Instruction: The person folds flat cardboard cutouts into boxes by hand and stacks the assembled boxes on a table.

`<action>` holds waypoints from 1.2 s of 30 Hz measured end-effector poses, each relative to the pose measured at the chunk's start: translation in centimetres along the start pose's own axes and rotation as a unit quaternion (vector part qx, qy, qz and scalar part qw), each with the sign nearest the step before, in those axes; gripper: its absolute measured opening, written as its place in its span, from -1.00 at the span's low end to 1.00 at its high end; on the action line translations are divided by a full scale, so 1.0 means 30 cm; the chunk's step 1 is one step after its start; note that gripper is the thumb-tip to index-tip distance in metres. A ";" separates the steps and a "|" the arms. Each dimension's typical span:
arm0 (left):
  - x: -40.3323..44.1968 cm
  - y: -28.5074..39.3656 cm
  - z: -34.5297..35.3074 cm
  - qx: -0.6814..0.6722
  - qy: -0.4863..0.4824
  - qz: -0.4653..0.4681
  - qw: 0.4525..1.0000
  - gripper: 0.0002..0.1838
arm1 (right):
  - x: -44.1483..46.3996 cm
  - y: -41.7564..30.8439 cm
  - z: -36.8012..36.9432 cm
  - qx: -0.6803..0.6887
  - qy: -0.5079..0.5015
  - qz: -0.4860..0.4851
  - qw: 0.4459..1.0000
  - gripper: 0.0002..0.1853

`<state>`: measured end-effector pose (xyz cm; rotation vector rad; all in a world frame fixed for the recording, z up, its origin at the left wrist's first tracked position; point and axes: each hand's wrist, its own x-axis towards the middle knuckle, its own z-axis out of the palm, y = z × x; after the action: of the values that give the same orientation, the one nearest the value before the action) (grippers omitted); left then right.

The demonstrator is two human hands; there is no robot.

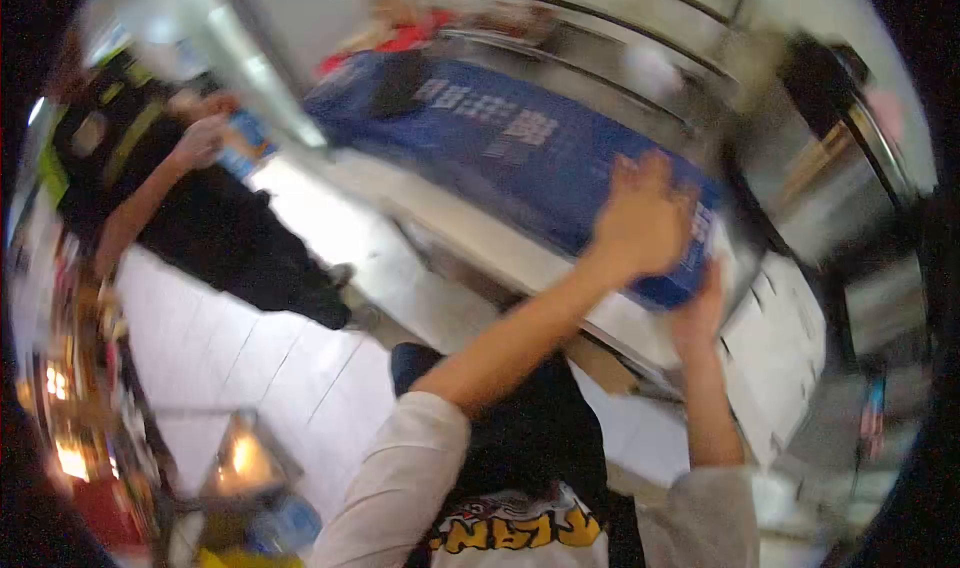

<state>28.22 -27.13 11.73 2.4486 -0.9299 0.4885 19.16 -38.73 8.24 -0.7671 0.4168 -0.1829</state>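
Observation:
A long blue sheet-like cover [500, 153], printed with white characters, lies along a white surface [540, 253] in front of me. Whether it is cloth or plastic is too blurred to tell. My left hand [645, 218] rests on top of it near its right end, fingers spread and stretched out. At the same end, lower down, my right hand [698, 313] touches the edge of the blue cover. Its fingers are partly hidden by the cover and smeared, so its grip cannot be made out.
To the left stands another person [150, 158] in dark clothing with yellow-green trim, holding a small blue item [240, 148]. Metal rack rails [590, 58] run behind the cover. A white slotted panel [775, 353] is at the right. Pale tiles [270, 358] form the floor.

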 end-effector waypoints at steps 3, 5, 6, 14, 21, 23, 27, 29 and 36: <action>0.003 -0.005 0.007 -0.096 0.009 -0.046 0.994 -0.49 | 0.024 -0.034 0.082 -0.083 -0.040 -0.052 0.994 -0.50; 0.029 -0.010 0.023 -0.096 -0.009 -0.011 0.995 -0.46 | 0.063 -0.025 0.042 -0.094 -0.005 -0.022 0.995 -0.48; 0.031 -0.008 0.024 -0.096 -0.016 -0.015 0.995 -0.45 | 0.063 -0.020 0.036 -0.081 -0.025 -0.013 0.996 -0.48; 0.002 -0.019 0.001 -0.114 -0.039 -0.016 0.993 -0.42 | 0.049 0.003 0.034 -0.073 0.027 0.002 0.997 -0.47; 0.003 -0.012 0.022 -0.128 -0.013 -0.028 0.991 -0.45 | 0.075 0.026 0.021 -0.065 0.004 -0.016 0.998 -0.44; 0.005 -0.009 0.027 -0.127 -0.009 -0.027 0.991 -0.46 | 0.090 0.023 -0.001 -0.084 -0.011 -0.021 0.996 -0.36; 0.000 -0.019 0.028 -0.141 -0.010 -0.021 0.990 -0.46 | -0.010 -0.012 0.154 -0.090 0.095 -0.073 0.989 -0.30; 0.003 -0.021 0.011 -0.142 -0.015 -0.024 0.989 -0.46 | 0.131 -0.038 0.022 -0.076 0.096 -0.075 0.990 -0.21; 0.004 -0.011 -0.014 -0.146 -0.057 -0.021 0.987 -0.44 | 0.211 0.048 0.012 -0.093 0.024 -0.037 0.995 -0.20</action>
<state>28.47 -26.75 12.05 2.2411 -0.9210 0.1830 25.05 -39.44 5.57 -0.9644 0.4557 -0.2339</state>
